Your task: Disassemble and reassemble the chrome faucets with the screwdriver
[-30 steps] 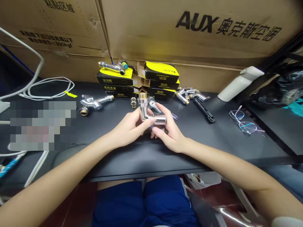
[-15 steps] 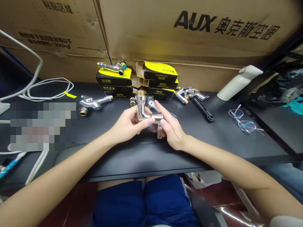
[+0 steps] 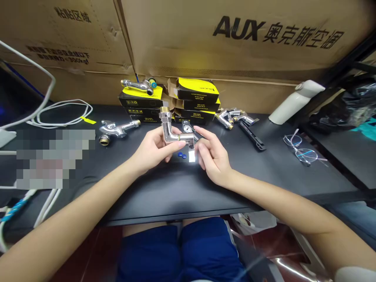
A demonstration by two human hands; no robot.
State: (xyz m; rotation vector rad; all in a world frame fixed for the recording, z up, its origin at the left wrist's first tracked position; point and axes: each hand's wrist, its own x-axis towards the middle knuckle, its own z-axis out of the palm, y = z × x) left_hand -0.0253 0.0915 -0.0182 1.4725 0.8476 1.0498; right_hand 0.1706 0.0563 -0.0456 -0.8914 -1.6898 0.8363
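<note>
The left hand (image 3: 152, 148) is mostly closed and has hold of a chrome tap body (image 3: 168, 131). Its fingers go around the upright part, and the thumb lies along the lower bend. The tap body is above the black table (image 3: 164, 199), not resting on it. Its brass thread (image 3: 165, 110) points up, and its elbow turns toward the other hand. A flat, shiny piece (image 3: 191, 156) hangs down from the tap's right end.

The right hand (image 3: 213, 154) is open, with the fingers loosely spread and a little curved, and it holds nothing. It is just beside the right end of the tap body, but it is not possible to tell if the fingertips touch it.

Between the two hands, under the tap body, are two small blue caps (image 3: 181, 156). Just past the fingers of the right hand, a chrome lever (image 3: 188, 127) lies on the table. Farther ahead of the hands, black and yellow product boxes (image 3: 195, 89) are stacked, with a chrome tap (image 3: 137, 84) on top of the left stack.

Left of the left hand, another chrome tap (image 3: 116, 129) lies on the table. Right of the right hand are more chrome taps (image 3: 230, 116), a black strip (image 3: 252, 135), and farther on, a pair of glasses (image 3: 302, 155) and a white bottle (image 3: 296, 102).
</note>
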